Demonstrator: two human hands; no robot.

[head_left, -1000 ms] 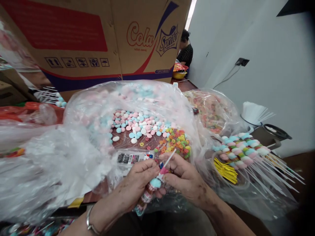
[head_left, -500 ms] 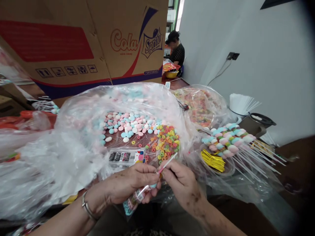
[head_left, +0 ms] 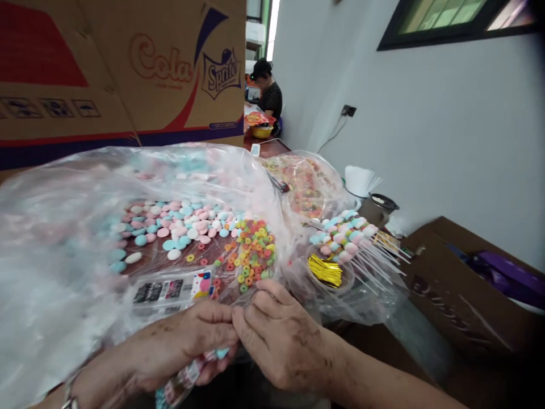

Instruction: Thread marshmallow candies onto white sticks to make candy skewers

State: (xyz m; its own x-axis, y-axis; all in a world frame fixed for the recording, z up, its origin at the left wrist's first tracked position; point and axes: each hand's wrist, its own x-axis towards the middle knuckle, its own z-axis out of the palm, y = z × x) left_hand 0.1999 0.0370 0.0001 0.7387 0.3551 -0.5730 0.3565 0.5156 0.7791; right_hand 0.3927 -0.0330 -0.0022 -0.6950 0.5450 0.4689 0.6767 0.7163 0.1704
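My left hand (head_left: 187, 335) is closed round a clear candy bag (head_left: 183, 383) that slants down toward me. Pastel candies and a printed label show through its film. My right hand (head_left: 283, 335) is also closed, its curled fingertips meeting my left thumb and forefinger at the bag's upper end. What the right fingers grip is hidden behind them. Just beyond lies a flat pack of printed clear bags (head_left: 170, 289). Past it are loose pink, blue and white candies (head_left: 183, 224) and a heap of small coloured candy rings (head_left: 255, 250), on and within a large plastic bag (head_left: 55, 227).
Yellow twist ties (head_left: 326, 271) lie in a round dish, beside a pile of marshmallow skewers (head_left: 344, 236). White sticks (head_left: 360, 180) stand near a dark jug (head_left: 377, 209). Cardboard boxes (head_left: 170, 74) rise behind and at right. A person (head_left: 270, 96) sits farther back.
The view has turned right, bringing a box and a window into sight. My right fingers have wrapped over the white stick that poked up between my hands; it no longer shows.
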